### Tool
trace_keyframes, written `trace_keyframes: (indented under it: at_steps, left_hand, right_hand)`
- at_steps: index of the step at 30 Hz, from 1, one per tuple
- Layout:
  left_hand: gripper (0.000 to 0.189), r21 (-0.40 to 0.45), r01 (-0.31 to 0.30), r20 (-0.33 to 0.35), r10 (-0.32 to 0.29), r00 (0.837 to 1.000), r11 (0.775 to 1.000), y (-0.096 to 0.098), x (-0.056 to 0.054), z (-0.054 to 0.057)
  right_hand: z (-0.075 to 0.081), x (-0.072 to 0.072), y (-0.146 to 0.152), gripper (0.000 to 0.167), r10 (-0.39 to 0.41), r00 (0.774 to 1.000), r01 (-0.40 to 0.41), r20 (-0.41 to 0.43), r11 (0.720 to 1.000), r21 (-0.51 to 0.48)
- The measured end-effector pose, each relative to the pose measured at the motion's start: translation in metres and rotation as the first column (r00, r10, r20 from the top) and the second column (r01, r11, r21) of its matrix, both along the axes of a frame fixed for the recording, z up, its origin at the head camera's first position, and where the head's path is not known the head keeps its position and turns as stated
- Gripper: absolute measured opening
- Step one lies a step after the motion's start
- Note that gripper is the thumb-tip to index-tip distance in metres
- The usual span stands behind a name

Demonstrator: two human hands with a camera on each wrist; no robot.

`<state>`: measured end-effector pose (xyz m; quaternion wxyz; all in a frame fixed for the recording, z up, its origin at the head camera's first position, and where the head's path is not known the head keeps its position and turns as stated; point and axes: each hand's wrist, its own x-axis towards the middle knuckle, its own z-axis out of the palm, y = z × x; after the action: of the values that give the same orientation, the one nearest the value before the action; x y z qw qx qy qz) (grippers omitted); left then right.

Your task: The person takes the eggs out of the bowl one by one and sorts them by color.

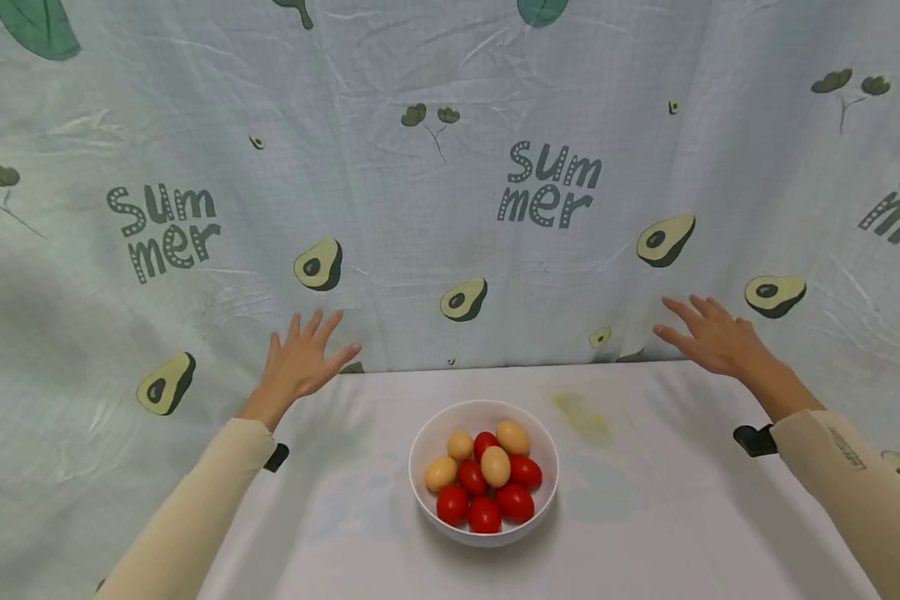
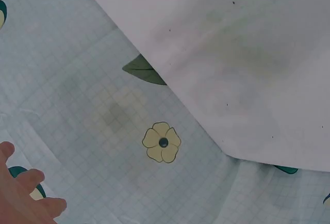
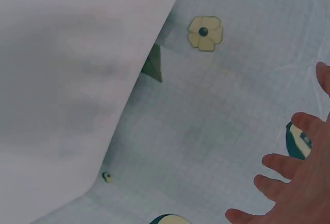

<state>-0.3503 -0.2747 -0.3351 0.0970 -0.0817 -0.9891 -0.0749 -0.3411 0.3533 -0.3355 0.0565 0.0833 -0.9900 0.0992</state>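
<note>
On the white table (image 1: pixel 630 533) stands a white bowl (image 1: pixel 487 540) holding several smooth, rounded pieces that look like small tomatoes. Some are red (image 1: pixel 514 502) and others orange-yellow (image 1: pixel 441 473). To the left of the bowl, my left hand (image 1: pixel 300 362) is raised near the table's far left corner with its fingers spread. My right hand (image 1: pixel 720 337) hovers at the far right corner, fingers spread as well. Both hands hold nothing and are apart from the bowl. In the wrist views, fingers of the left hand (image 2: pixel 26 195) and right hand (image 3: pixel 301 177) show against printed cloth.
Behind the table hangs a pale cloth (image 1: pixel 390 250) printed with avocados, flowers and lettering, and it continues down past both sides. A yellowish stain (image 1: pixel 583 418) marks the tabletop behind the bowl. Dark bands sit at the left wrist (image 1: pixel 277 457) and the right wrist (image 1: pixel 754 441).
</note>
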Motion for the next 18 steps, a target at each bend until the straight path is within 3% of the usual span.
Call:
trace_keyframes:
  at_steps: [8,12,14,15,18]
  left_hand:
    - [0.081,0.140,0.051,-0.013,-0.049,0.999,0.989,0.008,0.031,-0.020]
    - [0.079,0.250,0.079,-0.006,-0.080,0.997,0.965,0.018,0.048,-0.032]
    - [0.078,0.335,0.098,-0.003,-0.103,0.995,0.937,0.025,0.055,-0.039]
    - [0.076,0.394,0.111,-0.002,-0.120,0.993,0.912,0.029,0.058,-0.043]
    - [0.071,0.585,0.154,-0.001,-0.189,0.982,0.796,0.041,0.068,-0.051]
  right_hand:
    - [-0.013,0.033,-0.032,0.066,0.114,0.983,-0.118,-0.143,0.993,-0.021]
    - [-0.024,0.052,-0.055,0.060,0.156,0.972,-0.173,-0.177,0.981,-0.088]
    - [-0.029,0.060,-0.066,0.057,0.170,0.968,-0.196,-0.186,0.972,-0.132]
    - [-0.031,0.064,-0.072,0.055,0.180,0.965,-0.212,-0.192,0.964,-0.162]
    - [-0.038,0.072,-0.092,0.050,0.215,0.949,-0.271,-0.232,0.931,-0.245]
